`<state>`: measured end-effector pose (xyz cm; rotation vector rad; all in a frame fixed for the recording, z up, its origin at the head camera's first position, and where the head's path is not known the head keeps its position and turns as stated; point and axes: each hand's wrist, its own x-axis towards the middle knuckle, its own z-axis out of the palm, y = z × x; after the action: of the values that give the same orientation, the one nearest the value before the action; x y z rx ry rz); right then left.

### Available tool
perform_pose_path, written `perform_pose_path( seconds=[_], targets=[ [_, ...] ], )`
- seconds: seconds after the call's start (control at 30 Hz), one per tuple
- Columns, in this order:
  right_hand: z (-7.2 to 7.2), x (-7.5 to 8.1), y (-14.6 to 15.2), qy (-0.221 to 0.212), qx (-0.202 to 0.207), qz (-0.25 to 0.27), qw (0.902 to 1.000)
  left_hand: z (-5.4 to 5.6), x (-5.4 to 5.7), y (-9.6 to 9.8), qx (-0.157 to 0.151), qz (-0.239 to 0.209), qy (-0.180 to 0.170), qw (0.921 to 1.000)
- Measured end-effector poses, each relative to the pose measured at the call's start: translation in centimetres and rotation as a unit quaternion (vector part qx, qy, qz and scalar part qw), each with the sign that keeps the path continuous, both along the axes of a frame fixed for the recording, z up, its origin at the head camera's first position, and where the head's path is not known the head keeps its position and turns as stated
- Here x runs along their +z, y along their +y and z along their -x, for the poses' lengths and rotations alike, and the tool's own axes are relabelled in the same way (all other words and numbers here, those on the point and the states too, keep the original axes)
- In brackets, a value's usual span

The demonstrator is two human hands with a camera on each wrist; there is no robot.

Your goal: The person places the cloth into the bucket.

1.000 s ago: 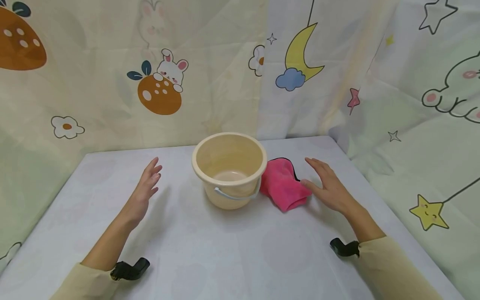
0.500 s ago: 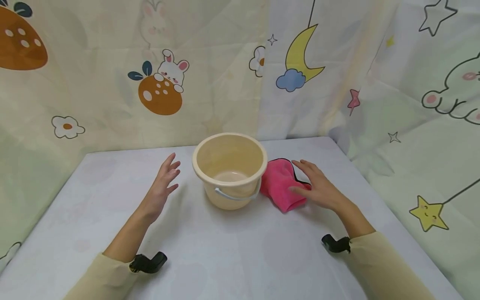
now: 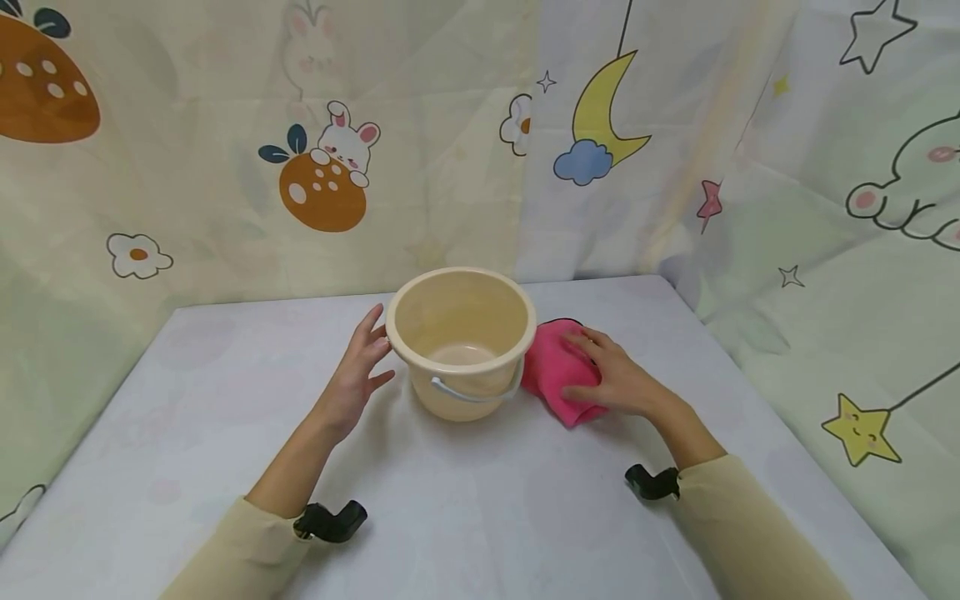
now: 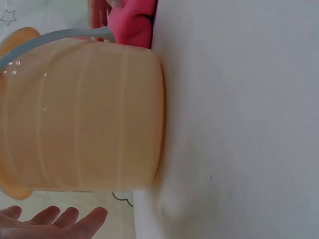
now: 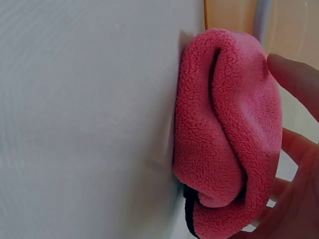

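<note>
A cream plastic bucket (image 3: 457, 387) with a light grey handle (image 3: 472, 397) stands upright on the table. My left hand (image 3: 352, 383) is at its left side with the fingers extended; the left wrist view shows a small gap between the fingertips (image 4: 89, 219) and the bucket wall. To the right of the bucket lies a folded pink plush towel (image 3: 551, 367) with black edging. My right hand (image 3: 618, 379) is over the towel's right part, fingers spread. In the right wrist view the thumb (image 5: 294, 74) lies against or very near the towel, and other fingertips are partly behind it.
A white cloth covers the table (image 3: 465, 517). Behind it and to the right hang curtains (image 3: 442, 167) printed with cartoon figures. A black wrist camera (image 3: 330, 522) sits at the left cuff, another black camera (image 3: 651, 483) at the right cuff.
My left hand has moved right and a little forward to the bucket's side. My right hand has moved left over the towel. Bucket and towel have stayed in place.
</note>
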<state>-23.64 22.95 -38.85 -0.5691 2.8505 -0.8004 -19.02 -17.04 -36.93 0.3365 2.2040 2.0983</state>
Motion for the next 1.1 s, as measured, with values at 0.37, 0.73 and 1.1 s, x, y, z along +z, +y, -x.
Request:
perform_pose_path(
  seconds=[0.37,0.73,1.1],
  targets=[
    [0.3,-0.6,-0.3,-0.036,0.001,0.003,0.9993,0.2,-0.1,1.0,0.0,0.002,-0.009,1.0],
    [0.8,-1.0,-1.2,-0.018,0.0,-0.013,0.9997,0.2,-0.3,1.3,0.021,-0.028,-0.021,0.9992],
    [0.8,-1.1,-1.5,0.036,0.004,0.019,0.9992,0.2,-0.3,1.5,0.026,-0.052,-0.026,0.998]
  ],
)
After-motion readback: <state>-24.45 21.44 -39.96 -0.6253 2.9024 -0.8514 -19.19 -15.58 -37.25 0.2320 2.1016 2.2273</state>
